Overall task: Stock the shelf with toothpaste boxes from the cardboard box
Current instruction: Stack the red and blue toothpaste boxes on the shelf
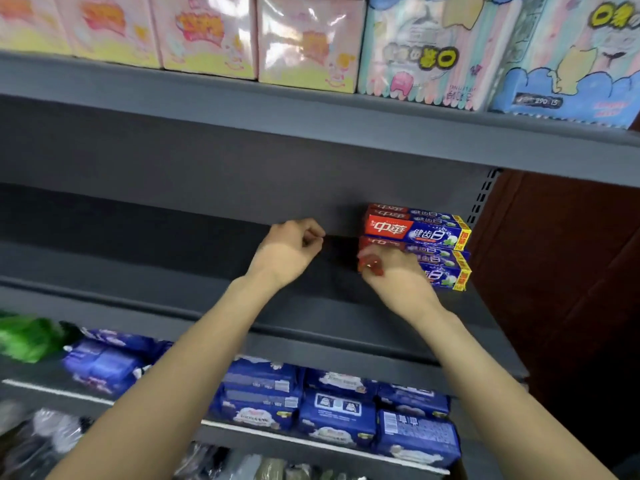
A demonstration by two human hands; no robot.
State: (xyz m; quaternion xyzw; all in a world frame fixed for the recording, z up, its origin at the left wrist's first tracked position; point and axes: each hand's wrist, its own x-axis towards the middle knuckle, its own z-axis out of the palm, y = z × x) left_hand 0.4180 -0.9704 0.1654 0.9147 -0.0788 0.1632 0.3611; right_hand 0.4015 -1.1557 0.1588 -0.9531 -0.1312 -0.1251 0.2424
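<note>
The red-and-blue cardboard toothpaste boxes [420,233] stand in a small stack at the right end of the dark grey metal middle shelf [214,306], hard by the perforated upright [481,199] of the shelving. They lie lengthwise in two tiers, their long printed faces turned outward, red at the left end with white characters, blue toward the right, a yellow tag at the far right end. The upper tier is sharp; the lower tier is partly hidden.

What hides it is the right hand [391,271], which lies across the left end of the lower boxes, its fingers curled against them; motion blur makes it unclear whether it truly grips a box, so its grip cannot be told. The left hand [289,249] hovers just left of the stack, apart from it, fingers curled into a loose fist that holds nothing.

To the left of the stack the middle shelf runs on as bare dark surface. Above, the upper shelf [311,109] carries pink and pastel plastic-wrapped tissue packs [304,39]. Below, the lower shelf [277,433] holds blue plastic packs [339,410] in rows, and a blurred green pack [27,337] at far left.
</note>
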